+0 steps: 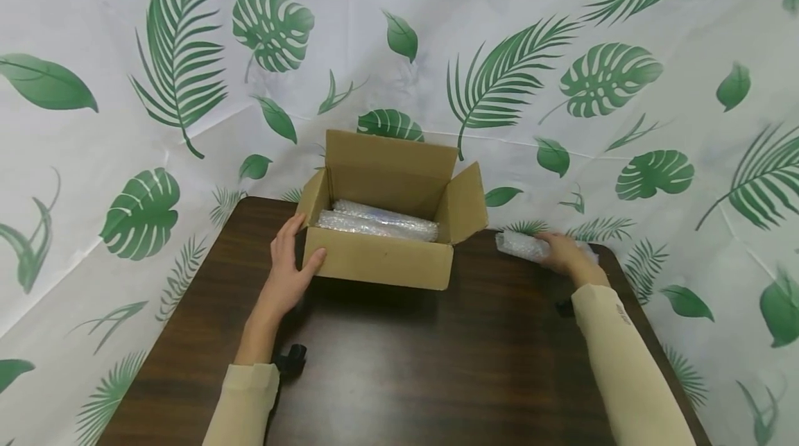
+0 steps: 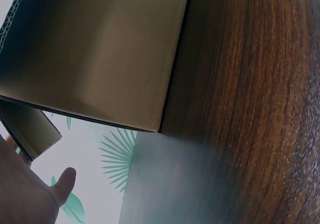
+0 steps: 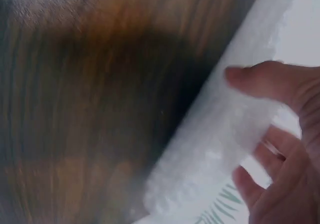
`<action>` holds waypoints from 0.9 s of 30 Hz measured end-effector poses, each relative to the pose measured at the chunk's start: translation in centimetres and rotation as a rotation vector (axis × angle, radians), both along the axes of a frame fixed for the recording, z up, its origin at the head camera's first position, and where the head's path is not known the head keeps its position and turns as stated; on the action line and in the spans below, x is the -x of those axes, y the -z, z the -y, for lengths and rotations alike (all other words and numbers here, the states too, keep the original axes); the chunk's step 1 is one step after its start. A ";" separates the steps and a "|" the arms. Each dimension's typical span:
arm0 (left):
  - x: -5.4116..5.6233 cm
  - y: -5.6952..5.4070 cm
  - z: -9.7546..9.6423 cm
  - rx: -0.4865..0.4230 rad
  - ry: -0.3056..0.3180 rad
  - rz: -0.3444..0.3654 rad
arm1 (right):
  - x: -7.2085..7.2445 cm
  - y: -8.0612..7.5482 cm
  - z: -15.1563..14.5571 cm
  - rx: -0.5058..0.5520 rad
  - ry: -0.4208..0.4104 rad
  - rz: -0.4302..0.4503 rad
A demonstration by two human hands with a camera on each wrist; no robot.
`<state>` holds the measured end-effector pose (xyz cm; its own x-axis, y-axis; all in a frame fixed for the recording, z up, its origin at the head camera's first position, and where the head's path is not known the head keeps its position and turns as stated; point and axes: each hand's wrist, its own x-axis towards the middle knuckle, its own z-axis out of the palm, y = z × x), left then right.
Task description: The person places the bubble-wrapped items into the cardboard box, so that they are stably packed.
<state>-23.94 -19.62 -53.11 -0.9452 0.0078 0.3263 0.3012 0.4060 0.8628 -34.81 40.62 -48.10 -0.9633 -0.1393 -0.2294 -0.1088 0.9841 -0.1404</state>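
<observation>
An open cardboard box (image 1: pixel 377 259) stands toward the back of the table, its flaps raised. Inside it lie bubble-wrapped packages (image 1: pixel 381 220); their contents cannot be made out. My left hand (image 1: pixel 290 272) rests at the box's left front corner, thumb by the front wall and fingers along the left side flap. In the left wrist view, that side flap (image 2: pixel 32 129) is beside the fingers. At the back right of the table, my right hand (image 1: pixel 564 255) grips a long bubble-wrapped package (image 1: pixel 523 245), thumb on one side and fingers on the other, as the right wrist view shows.
The dark brown wooden table (image 1: pixel 399 363) carries the box and ends at a white sheet with green leaf prints (image 1: pixel 399 85) behind and at the sides. The box's right flap (image 1: pixel 468 203) sticks outward toward the right. A black band sits at each wrist.
</observation>
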 end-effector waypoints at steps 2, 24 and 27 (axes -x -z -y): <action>0.0 0.0 0.0 -0.002 0.004 0.001 | 0.0 -0.1 -0.4 -0.005 0.013 0.017; 0.1 0.6 0.2 0.002 -0.001 0.027 | -1.8 -0.6 -3.7 0.038 0.126 0.117; 0.1 0.5 0.4 0.001 -0.001 0.029 | -1.9 -0.8 -3.8 0.047 0.111 0.123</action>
